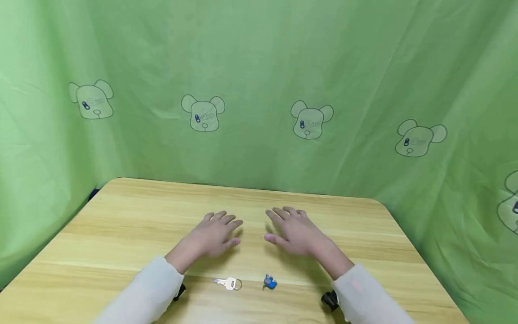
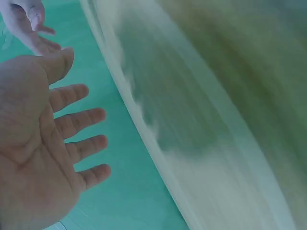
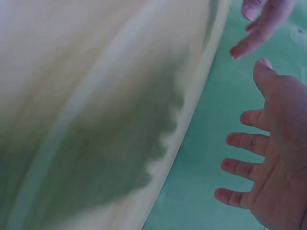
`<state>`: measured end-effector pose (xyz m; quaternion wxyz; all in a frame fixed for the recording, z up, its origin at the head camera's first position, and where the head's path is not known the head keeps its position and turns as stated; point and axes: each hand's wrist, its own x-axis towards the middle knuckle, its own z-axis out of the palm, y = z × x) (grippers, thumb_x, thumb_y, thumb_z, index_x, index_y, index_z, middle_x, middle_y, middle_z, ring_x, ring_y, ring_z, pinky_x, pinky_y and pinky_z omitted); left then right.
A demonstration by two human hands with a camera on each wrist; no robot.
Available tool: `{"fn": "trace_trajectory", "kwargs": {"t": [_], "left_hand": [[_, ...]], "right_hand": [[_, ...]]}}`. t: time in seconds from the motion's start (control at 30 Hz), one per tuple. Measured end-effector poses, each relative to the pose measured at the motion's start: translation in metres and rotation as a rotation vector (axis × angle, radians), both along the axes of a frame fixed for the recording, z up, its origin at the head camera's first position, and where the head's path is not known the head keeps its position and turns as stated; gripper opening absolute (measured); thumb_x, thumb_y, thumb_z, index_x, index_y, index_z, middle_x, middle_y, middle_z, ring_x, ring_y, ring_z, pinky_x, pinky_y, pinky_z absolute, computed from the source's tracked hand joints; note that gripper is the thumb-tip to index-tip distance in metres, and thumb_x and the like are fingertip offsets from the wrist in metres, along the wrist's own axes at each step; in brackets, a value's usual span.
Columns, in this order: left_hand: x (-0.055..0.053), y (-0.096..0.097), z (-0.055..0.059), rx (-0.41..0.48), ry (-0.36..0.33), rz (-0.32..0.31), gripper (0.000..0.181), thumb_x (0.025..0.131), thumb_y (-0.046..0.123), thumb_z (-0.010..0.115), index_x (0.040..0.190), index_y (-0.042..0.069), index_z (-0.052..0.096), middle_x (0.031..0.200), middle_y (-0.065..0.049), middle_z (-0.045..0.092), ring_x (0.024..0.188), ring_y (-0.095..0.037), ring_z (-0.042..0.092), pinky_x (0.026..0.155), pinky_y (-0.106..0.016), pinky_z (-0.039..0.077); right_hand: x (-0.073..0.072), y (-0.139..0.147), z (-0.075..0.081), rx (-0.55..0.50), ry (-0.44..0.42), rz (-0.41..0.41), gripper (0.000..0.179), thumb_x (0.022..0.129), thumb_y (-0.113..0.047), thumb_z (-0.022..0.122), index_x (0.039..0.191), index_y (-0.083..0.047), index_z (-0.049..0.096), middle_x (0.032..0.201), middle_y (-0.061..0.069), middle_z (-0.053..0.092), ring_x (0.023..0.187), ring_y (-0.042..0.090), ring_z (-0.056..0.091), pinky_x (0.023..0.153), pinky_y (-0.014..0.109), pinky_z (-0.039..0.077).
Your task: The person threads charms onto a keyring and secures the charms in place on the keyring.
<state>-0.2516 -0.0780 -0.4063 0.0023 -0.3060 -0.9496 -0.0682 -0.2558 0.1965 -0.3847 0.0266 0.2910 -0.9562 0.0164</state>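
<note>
Both hands hover palm down over the wooden table, fingers spread and holding nothing. In the head view the left hand (image 1: 214,233) is beyond a small silver key (image 1: 229,283) on a metal ring (image 1: 238,284). To the right of the key lies a small blue trinket (image 1: 269,282) with a bit of metal; its exact kind is too small to make out. The right hand (image 1: 294,231) is beyond this trinket and to its right. Each wrist view shows its own palm, the left hand (image 2: 38,139) and the right hand (image 3: 283,148), with fingers apart.
The pale wooden table (image 1: 121,225) has rounded far corners. Behind it and along its sides hangs a green curtain (image 1: 259,54) printed with bear heads. Dark wrist devices (image 1: 330,300) show under the pale sleeves (image 1: 366,294). Shadows of the hands fall on the tabletop.
</note>
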Motion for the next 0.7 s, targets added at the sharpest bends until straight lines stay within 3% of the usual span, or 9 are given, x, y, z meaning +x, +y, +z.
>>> {"fn": "trace_trajectory", "kwargs": {"t": [0.4, 0.57, 0.7], "left_hand": [[0.025, -0.004, -0.003, -0.032, 0.054, -0.180, 0.043, 0.101, 0.045, 0.061, 0.133, 0.017, 0.066, 0.139, -0.008, 0.062, 0.132, -0.030, 0.053, 0.112, -0.054, 0.040], [0.034, -0.006, -0.006, -0.025, 0.035, -0.251, 0.038, 0.100, 0.043, 0.063, 0.128, 0.018, 0.068, 0.133, -0.004, 0.065, 0.126, -0.025, 0.057, 0.107, -0.050, 0.044], [0.038, -0.007, -0.008, 0.042, -0.012, -0.313, 0.034, 0.099, 0.039, 0.067, 0.126, 0.020, 0.069, 0.127, 0.002, 0.066, 0.118, -0.019, 0.059, 0.102, -0.044, 0.048]], "right_hand": [[0.027, -0.004, -0.009, 0.182, 0.046, 0.199, 0.073, 0.101, -0.065, 0.044, 0.149, -0.011, 0.050, 0.149, 0.013, 0.054, 0.137, 0.035, 0.048, 0.111, 0.060, 0.038], [0.039, -0.005, -0.007, 0.241, 0.092, 0.283, 0.068, 0.102, -0.064, 0.044, 0.147, -0.013, 0.053, 0.143, 0.010, 0.058, 0.132, 0.031, 0.053, 0.108, 0.055, 0.043], [0.046, -0.006, -0.008, 0.262, 0.118, 0.376, 0.065, 0.103, -0.062, 0.043, 0.144, -0.013, 0.056, 0.138, 0.008, 0.061, 0.127, 0.027, 0.056, 0.105, 0.050, 0.047]]}}
